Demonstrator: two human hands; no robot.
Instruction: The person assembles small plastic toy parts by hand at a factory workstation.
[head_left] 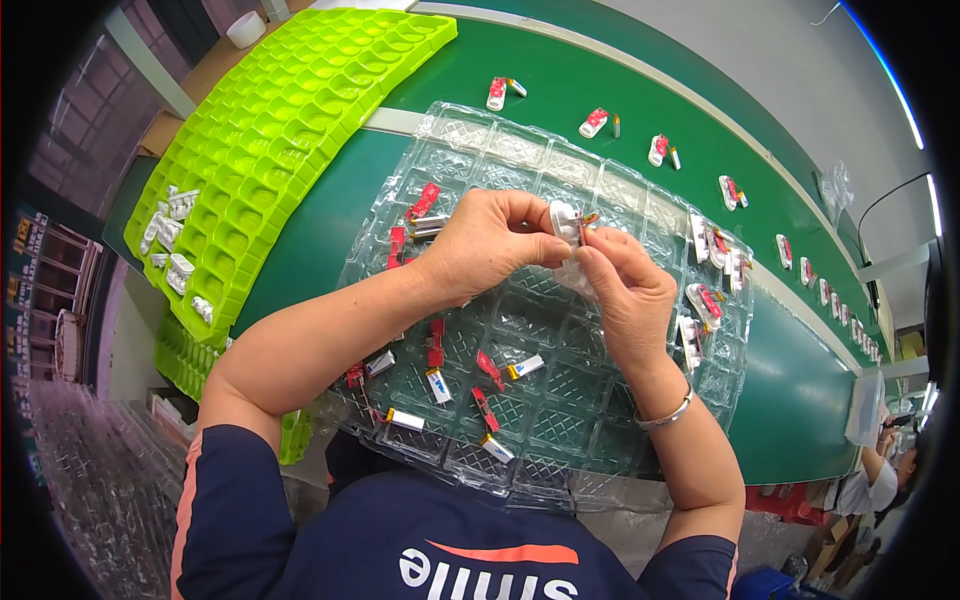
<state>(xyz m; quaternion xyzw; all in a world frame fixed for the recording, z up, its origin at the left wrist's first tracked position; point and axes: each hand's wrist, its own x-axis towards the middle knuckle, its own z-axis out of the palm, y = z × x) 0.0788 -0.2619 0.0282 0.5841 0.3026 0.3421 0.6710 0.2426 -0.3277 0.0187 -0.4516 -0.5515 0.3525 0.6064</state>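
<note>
Above a clear plastic compartment tray (556,428), both hands meet around a small white plastic housing (563,220). My left hand (482,243) is closed, pinching the housing between thumb and fingers. From the other side my right hand (632,290) is closed too, its thumb and fingertips at the part's edge, where a bit of reddish board shows. Whether a battery hangs from it is hidden. Left and below lie red circuit boards (435,342) wired to small silver-white batteries (440,386). On the tray's right side sit white housings (690,342), some with red boards.
A bright green moulded tray (330,75) rises at the left, several white plastic parts (180,272) in its pockets. Beyond the clear tray runs a green belt (560,75), carrying a row of white housings with red boards (657,150). Another person (880,480) is at the far right edge.
</note>
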